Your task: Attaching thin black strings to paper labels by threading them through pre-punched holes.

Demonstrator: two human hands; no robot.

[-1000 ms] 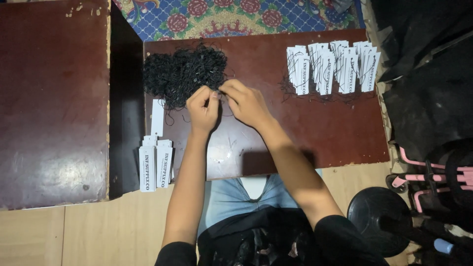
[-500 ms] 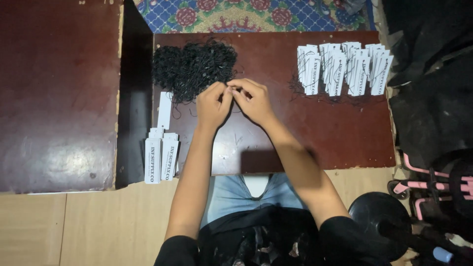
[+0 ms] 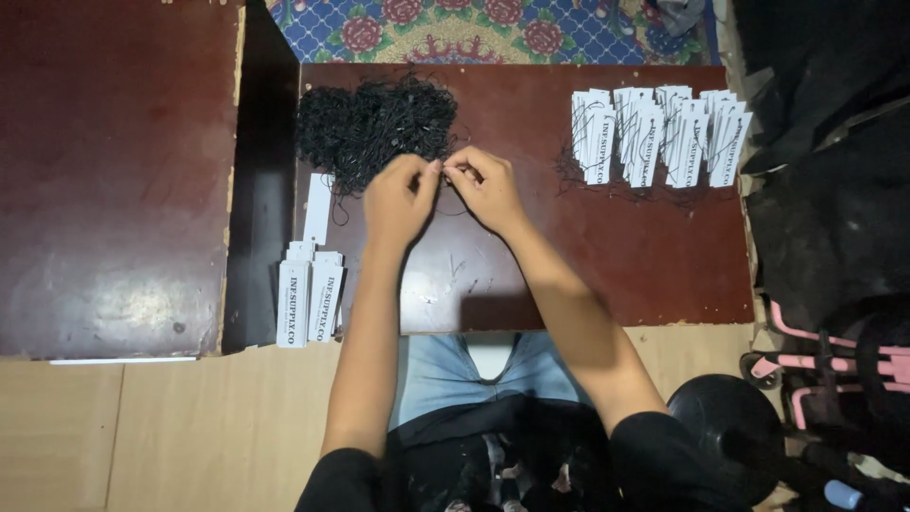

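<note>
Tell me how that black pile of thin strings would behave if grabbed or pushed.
The string pile looks like a loose tangle of thin loops, so it would probably flop and sag. Stray strands at its edges suggest extras would snag and drag along. Pushed, it would likely smear across the table rather than roll.

My counter (image 3: 616, 265) is dark reddish-brown and scuffed pale in spots. The heap of strings (image 3: 374, 123) is black. The paper tags (image 3: 664, 142) are white with black print. The rug (image 3: 493, 28) is blue, latticed, with red roses. My jeans (image 3: 455, 374) are light blue.
</note>
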